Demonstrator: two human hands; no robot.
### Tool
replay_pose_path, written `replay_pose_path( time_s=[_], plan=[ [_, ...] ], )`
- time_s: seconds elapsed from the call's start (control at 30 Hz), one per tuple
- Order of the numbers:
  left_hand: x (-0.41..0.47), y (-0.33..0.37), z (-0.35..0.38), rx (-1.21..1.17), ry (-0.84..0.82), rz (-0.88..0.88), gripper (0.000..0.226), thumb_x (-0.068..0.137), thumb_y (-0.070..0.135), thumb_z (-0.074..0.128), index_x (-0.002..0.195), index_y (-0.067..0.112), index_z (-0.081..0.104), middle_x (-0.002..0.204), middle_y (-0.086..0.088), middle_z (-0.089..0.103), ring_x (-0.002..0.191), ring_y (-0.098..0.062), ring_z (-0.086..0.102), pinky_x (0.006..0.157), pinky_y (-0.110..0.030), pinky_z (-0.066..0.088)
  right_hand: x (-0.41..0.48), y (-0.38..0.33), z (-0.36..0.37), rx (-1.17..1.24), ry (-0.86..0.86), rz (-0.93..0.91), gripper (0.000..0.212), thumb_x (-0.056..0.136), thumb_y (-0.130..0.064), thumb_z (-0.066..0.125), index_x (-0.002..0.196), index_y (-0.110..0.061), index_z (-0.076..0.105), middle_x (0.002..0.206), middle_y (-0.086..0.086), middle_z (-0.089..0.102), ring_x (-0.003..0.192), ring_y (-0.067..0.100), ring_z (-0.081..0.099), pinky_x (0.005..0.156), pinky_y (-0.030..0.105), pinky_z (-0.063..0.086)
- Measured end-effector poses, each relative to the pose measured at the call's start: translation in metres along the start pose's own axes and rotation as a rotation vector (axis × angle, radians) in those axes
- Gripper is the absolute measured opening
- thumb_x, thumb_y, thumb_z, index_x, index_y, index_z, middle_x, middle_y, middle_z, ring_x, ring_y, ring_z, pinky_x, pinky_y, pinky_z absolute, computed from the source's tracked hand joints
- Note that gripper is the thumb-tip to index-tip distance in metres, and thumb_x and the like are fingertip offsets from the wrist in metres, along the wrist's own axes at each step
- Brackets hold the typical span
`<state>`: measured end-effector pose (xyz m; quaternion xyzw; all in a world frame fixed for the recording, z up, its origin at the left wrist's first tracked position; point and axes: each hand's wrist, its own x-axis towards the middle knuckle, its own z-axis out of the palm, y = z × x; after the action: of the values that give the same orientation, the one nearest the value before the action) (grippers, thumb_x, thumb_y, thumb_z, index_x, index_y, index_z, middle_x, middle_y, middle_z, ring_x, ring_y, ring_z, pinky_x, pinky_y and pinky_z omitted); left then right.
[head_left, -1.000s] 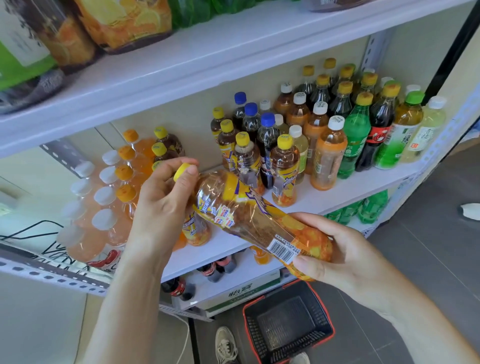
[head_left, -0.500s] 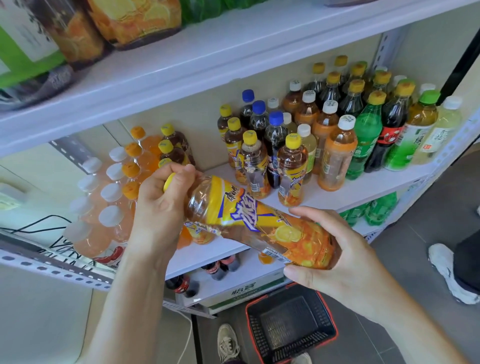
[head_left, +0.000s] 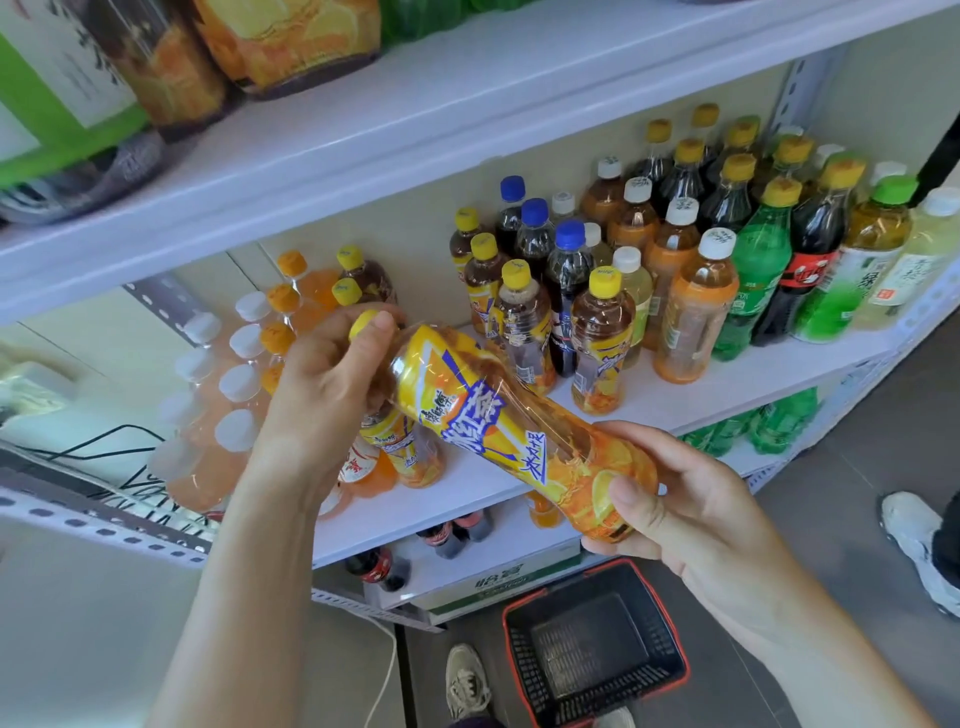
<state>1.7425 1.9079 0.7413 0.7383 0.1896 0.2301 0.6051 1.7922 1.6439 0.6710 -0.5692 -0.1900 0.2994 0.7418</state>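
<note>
**Tilted clear plastic tea bottle (head_left: 509, 431), yellow-orange label, held two-handed**

Gripped at neck by left hand (head_left: 322, 395), fingers curled round beside yellow screw cap (head_left: 362, 325). Cupped at base by right hand (head_left: 691, 499), thumb on label. In front of white shelf (head_left: 727, 384), over black red-rimmed plastic basket (head_left: 597, 639).

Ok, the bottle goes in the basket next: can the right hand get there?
Probably yes: the right hand holds the bottle by its base, and the basket stands open just below it, with nothing between them.

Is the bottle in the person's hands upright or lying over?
Tipped: the bottle slants, capped end up in the left hand, base lower in the right hand.
</note>
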Motion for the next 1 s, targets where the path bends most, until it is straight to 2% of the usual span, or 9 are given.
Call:
replay_pose_path(
  time_s=[0.1, 0.27, 0.37, 0.47, 0.57, 0.67, 0.73, 0.9, 1.0],
  plan=[
    [0.004, -0.004, 0.001, 0.117, -0.020, -0.059, 0.028, 0.090, 0.049, 0.055, 0.094, 0.026, 0.071, 0.081, -0.006, 0.066, 0.075, -0.019, 0.059, 0.073, -0.041, 0.052, -0.002, 0.009, 0.001, 0.137, 0.051, 0.030, 0.053, 0.066, -0.031, 0.079, 0.117, -0.023, 0.067, 0.113, 0.011, 0.071, 0.097, 0.036, 0.071, 0.075, 0.043, 0.060],
    [0.014, -0.007, -0.004, 0.159, -0.080, -0.118, 0.042, 0.077, 0.064, 0.062, 0.091, 0.025, 0.071, 0.085, -0.024, 0.064, 0.077, -0.028, 0.057, 0.068, -0.052, 0.051, 0.001, 0.019, 0.002, 0.161, 0.109, 0.030, 0.047, 0.073, -0.021, 0.081, 0.118, -0.026, 0.067, 0.115, 0.010, 0.070, 0.101, 0.036, 0.070, 0.078, 0.045, 0.059],
    [0.022, -0.008, -0.009, 0.074, -0.145, -0.142, 0.041, 0.072, 0.060, 0.071, 0.083, 0.021, 0.072, 0.061, -0.003, 0.053, 0.054, -0.015, 0.047, 0.049, -0.021, 0.038, 0.005, 0.026, 0.003, 0.183, 0.107, 0.015, 0.048, 0.072, -0.020, 0.082, 0.118, -0.027, 0.067, 0.117, 0.008, 0.070, 0.107, 0.035, 0.068, 0.086, 0.047, 0.057],
    [0.024, -0.009, -0.009, 0.037, -0.214, -0.108, 0.039, 0.079, 0.050, 0.072, 0.092, 0.014, 0.069, 0.052, 0.013, 0.045, 0.043, -0.003, 0.036, 0.041, -0.012, 0.030, 0.011, 0.034, 0.004, 0.210, 0.144, 0.005, 0.056, 0.067, -0.025, 0.089, 0.118, -0.027, 0.066, 0.119, 0.007, 0.070, 0.111, 0.035, 0.066, 0.097, 0.048, 0.051],
    [0.022, -0.007, -0.005, 0.110, -0.241, -0.042, 0.033, 0.083, 0.042, 0.066, 0.096, 0.011, 0.067, 0.054, 0.010, 0.041, 0.048, -0.008, 0.033, 0.047, -0.019, 0.026, 0.020, 0.045, 0.002, 0.143, 0.189, 0.008, 0.053, 0.069, -0.017, 0.078, 0.119, -0.029, 0.065, 0.117, 0.001, 0.071, 0.108, 0.028, 0.067, 0.094, 0.038, 0.054],
    [0.022, -0.002, 0.003, 0.278, -0.264, 0.096, 0.028, 0.087, 0.037, 0.060, 0.099, 0.012, 0.064, 0.055, 0.018, 0.055, 0.048, 0.002, 0.049, 0.049, -0.009, 0.036, 0.031, 0.057, 0.004, -0.077, 0.190, 0.055, 0.051, 0.084, -0.001, 0.069, 0.120, -0.035, 0.058, 0.115, -0.013, 0.071, 0.105, 0.008, 0.068, 0.088, 0.020, 0.054],
    [0.025, 0.000, 0.007, 0.469, -0.251, 0.195, 0.023, 0.090, 0.038, 0.061, 0.100, 0.017, 0.064, 0.061, 0.020, 0.061, 0.054, 0.003, 0.056, 0.051, -0.008, 0.039, 0.038, 0.062, 0.006, -0.211, 0.171, 0.091, 0.051, 0.092, 0.000, 0.061, 0.119, -0.043, 0.053, 0.124, -0.018, 0.062, 0.105, -0.005, 0.063, 0.082, 0.012, 0.051],
    [0.056, -0.008, 0.011, 0.907, -0.118, 0.344, 0.022, 0.095, 0.035, 0.062, 0.110, 0.019, 0.062, 0.085, 0.007, 0.064, 0.078, -0.015, 0.060, 0.064, -0.025, 0.044, 0.043, 0.063, 0.006, -0.439, 0.165, 0.056, 0.047, 0.094, -0.012, 0.060, 0.118, -0.050, 0.047, 0.127, -0.016, 0.055, 0.123, -0.002, 0.051, 0.092, 0.021, 0.043],
    [0.093, -0.022, 0.015, 1.011, -0.089, 0.267, 0.028, 0.096, 0.031, 0.061, 0.119, 0.015, 0.059, 0.104, -0.009, 0.067, 0.094, -0.031, 0.062, 0.070, -0.033, 0.042, 0.050, 0.054, 0.006, -0.524, 0.189, -0.002, 0.049, 0.094, -0.011, 0.059, 0.120, -0.049, 0.044, 0.125, -0.008, 0.055, 0.122, -0.002, 0.048, 0.083, 0.009, 0.044]
  ],
)
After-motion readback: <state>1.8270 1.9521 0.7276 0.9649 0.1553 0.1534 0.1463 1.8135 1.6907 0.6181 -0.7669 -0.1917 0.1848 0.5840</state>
